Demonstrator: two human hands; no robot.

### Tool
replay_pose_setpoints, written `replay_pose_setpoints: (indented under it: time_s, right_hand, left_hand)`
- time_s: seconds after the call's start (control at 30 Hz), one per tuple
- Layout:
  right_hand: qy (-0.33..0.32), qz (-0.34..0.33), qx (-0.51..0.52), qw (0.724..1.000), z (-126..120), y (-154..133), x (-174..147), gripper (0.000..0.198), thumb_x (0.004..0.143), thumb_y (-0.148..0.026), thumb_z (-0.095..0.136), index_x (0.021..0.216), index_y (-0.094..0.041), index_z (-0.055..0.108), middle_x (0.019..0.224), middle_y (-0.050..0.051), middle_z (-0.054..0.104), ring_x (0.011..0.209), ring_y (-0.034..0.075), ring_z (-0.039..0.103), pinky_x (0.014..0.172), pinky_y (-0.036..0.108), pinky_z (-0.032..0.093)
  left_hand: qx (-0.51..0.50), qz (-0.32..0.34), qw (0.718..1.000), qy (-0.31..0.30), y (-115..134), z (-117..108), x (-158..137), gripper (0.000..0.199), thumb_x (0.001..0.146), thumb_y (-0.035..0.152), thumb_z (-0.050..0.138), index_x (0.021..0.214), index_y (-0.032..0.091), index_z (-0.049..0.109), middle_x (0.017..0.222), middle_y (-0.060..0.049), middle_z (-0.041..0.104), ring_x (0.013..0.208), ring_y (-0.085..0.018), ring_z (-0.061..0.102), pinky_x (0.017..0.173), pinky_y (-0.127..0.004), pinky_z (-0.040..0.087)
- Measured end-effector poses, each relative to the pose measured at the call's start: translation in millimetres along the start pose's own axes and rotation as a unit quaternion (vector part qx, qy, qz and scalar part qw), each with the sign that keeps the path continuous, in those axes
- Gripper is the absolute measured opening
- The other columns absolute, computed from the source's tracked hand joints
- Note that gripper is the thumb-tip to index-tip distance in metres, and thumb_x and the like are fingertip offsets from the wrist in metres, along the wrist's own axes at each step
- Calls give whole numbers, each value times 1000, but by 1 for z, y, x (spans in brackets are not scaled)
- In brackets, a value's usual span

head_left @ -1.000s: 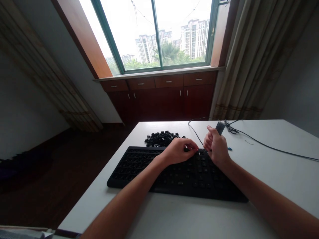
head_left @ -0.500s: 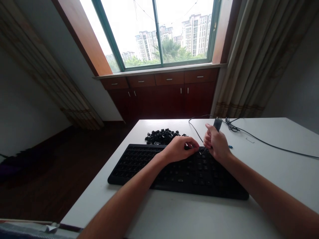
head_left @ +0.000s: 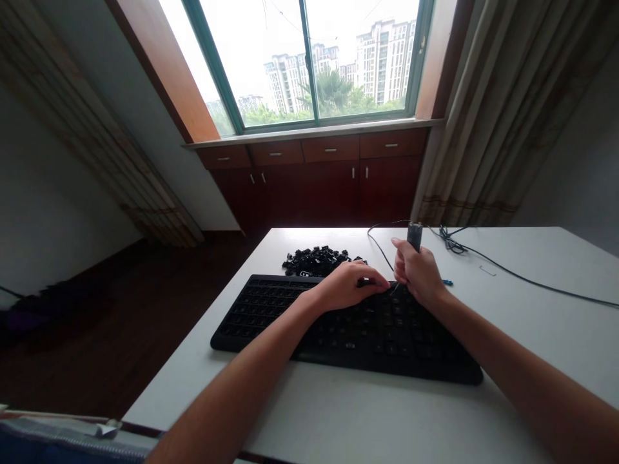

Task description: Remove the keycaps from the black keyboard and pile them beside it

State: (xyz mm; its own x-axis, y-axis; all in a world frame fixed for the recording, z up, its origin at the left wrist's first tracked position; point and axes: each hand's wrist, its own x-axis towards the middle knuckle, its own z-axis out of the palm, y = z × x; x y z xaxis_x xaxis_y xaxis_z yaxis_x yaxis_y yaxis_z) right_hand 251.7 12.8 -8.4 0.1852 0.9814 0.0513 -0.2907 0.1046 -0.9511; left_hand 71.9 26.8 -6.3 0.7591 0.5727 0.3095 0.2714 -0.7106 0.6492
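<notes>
Gripping an upright handle (head_left: 414, 237), the right hand (head_left: 420, 272) faces the left hand (head_left: 344, 285).

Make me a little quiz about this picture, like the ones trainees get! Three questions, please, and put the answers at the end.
1. Which hand grips the dark handle?
A) left
B) right
2. True or false: the heap of small black pieces lies on the far side of the keyboard from the person.
3. Fill in the colour: the table top is ____.

Key: 1. B, the right hand; 2. true; 3. white.
</notes>
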Motion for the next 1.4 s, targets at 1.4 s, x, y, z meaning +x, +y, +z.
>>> replay_pose_setpoints:
  time_s: [1.4]
  right_hand:
    - [-62, -18, 196, 979, 19, 0, -18, 30, 80, -19, 71, 59, -21, 49, 52, -6, 44, 47, 10, 41, 45, 24, 37]
  left_hand:
    - [50, 30, 997, 55, -5, 14, -3, 10, 89, 16, 61, 97, 16, 68, 95, -6, 73, 87, -18, 67, 81, -28, 51]
